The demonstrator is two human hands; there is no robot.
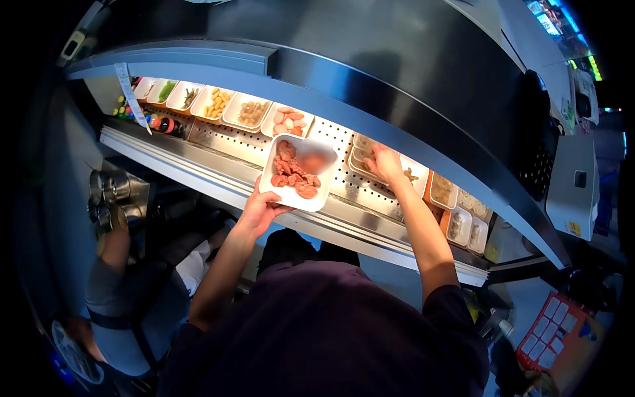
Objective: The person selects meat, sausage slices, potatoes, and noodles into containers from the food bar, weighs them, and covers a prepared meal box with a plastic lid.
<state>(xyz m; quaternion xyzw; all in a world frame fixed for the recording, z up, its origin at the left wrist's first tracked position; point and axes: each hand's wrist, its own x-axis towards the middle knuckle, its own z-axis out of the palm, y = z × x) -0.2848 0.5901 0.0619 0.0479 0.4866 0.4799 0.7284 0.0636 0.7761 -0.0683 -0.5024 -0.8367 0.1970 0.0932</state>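
My left hand (259,213) grips the lower left edge of a white tray (321,200), which is held over the front ledge of a lit food case. Reddish meat pieces (297,180) lie along the left and bottom of that tray, beside a bare patch. Inside the case, my right hand (385,163) reaches down over a clear-walled container (360,142). Its fingers are bent and drawn together at the container's contents, and anything between the fingertips is hidden. Just right of that hand is a white tray with a few small brownish pieces (410,176).
Several white trays of food (247,111) line the case's back, and smaller tubs (458,225) stand at its right. Bottles (165,126) lie at the left end. A steel hood edge (370,92) overhangs. A co-worker's arm (116,248) is near metal pots (111,188) at left.
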